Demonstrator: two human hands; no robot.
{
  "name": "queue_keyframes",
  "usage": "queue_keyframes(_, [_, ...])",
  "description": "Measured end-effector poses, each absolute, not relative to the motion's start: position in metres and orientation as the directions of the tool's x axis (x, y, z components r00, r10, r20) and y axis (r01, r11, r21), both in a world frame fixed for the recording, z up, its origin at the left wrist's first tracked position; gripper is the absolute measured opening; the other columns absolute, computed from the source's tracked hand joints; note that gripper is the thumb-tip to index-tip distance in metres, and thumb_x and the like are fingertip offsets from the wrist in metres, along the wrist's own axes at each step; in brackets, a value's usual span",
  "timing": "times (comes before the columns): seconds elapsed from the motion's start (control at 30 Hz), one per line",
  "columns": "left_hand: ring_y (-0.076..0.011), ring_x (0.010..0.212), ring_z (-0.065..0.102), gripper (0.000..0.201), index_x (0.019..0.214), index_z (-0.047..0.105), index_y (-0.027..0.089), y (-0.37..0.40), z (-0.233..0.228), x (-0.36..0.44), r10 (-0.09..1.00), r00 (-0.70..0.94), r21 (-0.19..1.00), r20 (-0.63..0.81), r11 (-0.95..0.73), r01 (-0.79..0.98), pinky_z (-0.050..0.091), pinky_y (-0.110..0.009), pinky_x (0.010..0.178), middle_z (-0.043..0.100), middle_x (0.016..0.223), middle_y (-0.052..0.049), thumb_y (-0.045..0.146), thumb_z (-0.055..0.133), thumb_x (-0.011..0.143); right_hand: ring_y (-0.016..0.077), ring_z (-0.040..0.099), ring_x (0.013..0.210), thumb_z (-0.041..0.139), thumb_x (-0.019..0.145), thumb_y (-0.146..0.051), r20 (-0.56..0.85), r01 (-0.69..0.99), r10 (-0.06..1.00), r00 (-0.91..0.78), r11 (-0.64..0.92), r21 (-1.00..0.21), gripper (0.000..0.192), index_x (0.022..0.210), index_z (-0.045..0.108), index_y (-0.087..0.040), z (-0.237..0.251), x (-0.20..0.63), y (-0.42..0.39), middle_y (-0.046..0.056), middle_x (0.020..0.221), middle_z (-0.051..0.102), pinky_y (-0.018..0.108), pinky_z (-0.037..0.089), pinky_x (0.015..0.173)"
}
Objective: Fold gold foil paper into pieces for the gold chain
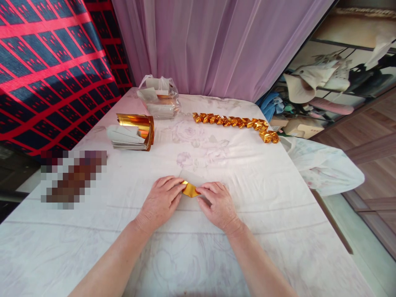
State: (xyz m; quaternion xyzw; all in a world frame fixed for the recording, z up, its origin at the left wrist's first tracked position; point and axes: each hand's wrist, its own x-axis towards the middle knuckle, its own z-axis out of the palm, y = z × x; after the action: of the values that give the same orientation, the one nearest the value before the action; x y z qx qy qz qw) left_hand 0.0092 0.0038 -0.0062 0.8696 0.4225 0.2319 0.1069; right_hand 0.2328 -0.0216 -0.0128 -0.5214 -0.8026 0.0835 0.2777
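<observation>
A small sheet of gold foil paper (189, 189), pale on its other side and partly folded over, lies near the middle of the table. My left hand (165, 196) pinches its left side, while my right hand (218, 202) pinches the right side with thumb and fingers. A pale flap of the sheet shows beyond my fingertips. Farther back, a row of folded gold foil pieces (230, 121) runs toward the right edge. To the left stands a curved stack of gold foil sheets (136, 123), with pale sheets (125, 138) in front of it.
A clear plastic bag (159, 99) of more sheets stands at the back. The floral tablecloth (198, 251) covers the table. A pixelated patch (74, 177) hides something at left. Purple curtain (198, 45) hangs behind; a shelf with a cap (301, 84) is at right.
</observation>
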Motion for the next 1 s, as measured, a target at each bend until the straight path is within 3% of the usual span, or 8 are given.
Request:
queue_keyframes(0.1, [-0.0282, 0.129, 0.049, 0.037, 0.127, 0.063, 0.024, 0.0103, -0.0076, 0.0053, 0.803, 0.530, 0.347, 0.272, -0.596, 0.724, 0.038, -0.051, 0.108, 0.065, 0.133, -0.005, 0.020, 0.049, 0.093, 0.0232, 0.059, 0.095, 0.064, 0.084, -0.019, 0.345, 0.793, 0.888, -0.305, 0.438, -0.424, 0.022, 0.105, 0.070, -0.022, -0.0114, 0.2333, -0.0220, 0.006, 0.102, 0.069, 0.040, 0.045, 0.085])
queue_keyframes(0.23, [-0.0282, 0.128, 0.051, 0.035, 0.128, 0.062, 0.023, 0.0142, -0.0063, 0.0061, 0.806, 0.548, 0.323, 0.224, -0.592, 0.739, 0.033, -0.053, 0.110, 0.066, 0.132, -0.005, 0.024, 0.048, 0.095, 0.0243, 0.060, 0.096, 0.066, 0.082, -0.021, 0.327, 0.804, 0.896, -0.300, 0.422, -0.418, 0.025, 0.107, 0.069, -0.022, -0.0102, 0.2329, -0.0224, 0.006, 0.103, 0.068, 0.041, 0.045, 0.086])
queue_keyframes(0.63, [-0.0247, 0.114, 0.058, 0.027, 0.119, 0.067, 0.026, 0.0155, -0.0064, 0.0088, 0.815, 0.522, 0.352, 0.252, -0.580, 0.735, 0.036, -0.049, 0.106, 0.070, 0.122, -0.004, 0.028, 0.054, 0.095, 0.0239, 0.060, 0.096, 0.067, 0.085, -0.024, 0.326, 0.809, 0.902, -0.284, 0.408, -0.423, 0.018, 0.103, 0.069, -0.024, -0.0131, 0.2328, -0.0200, 0.006, 0.101, 0.068, 0.040, 0.045, 0.086])
queue_keyframes(0.87, [-0.0274, 0.118, 0.056, 0.041, 0.124, 0.064, 0.025, 0.0130, -0.0004, 0.0068, 0.807, 0.549, 0.365, 0.216, -0.589, 0.722, 0.034, -0.051, 0.109, 0.067, 0.125, -0.006, 0.039, 0.067, 0.086, 0.0247, 0.060, 0.095, 0.072, 0.082, -0.030, 0.299, 0.827, 0.914, -0.273, 0.382, -0.413, 0.020, 0.100, 0.069, -0.023, -0.0086, 0.2293, -0.0201, 0.006, 0.100, 0.068, 0.039, 0.044, 0.081])
queue_keyframes(1.0, [-0.0268, 0.114, 0.058, 0.036, 0.120, 0.066, 0.026, 0.0113, 0.0008, 0.0080, 0.819, 0.529, 0.364, 0.222, -0.574, 0.734, 0.034, -0.052, 0.109, 0.069, 0.121, -0.005, 0.038, 0.067, 0.086, 0.0239, 0.060, 0.094, 0.071, 0.083, -0.029, 0.296, 0.837, 0.918, -0.265, 0.371, -0.403, 0.017, 0.099, 0.068, -0.023, -0.0082, 0.2275, -0.0201, 0.005, 0.098, 0.068, 0.038, 0.042, 0.081])
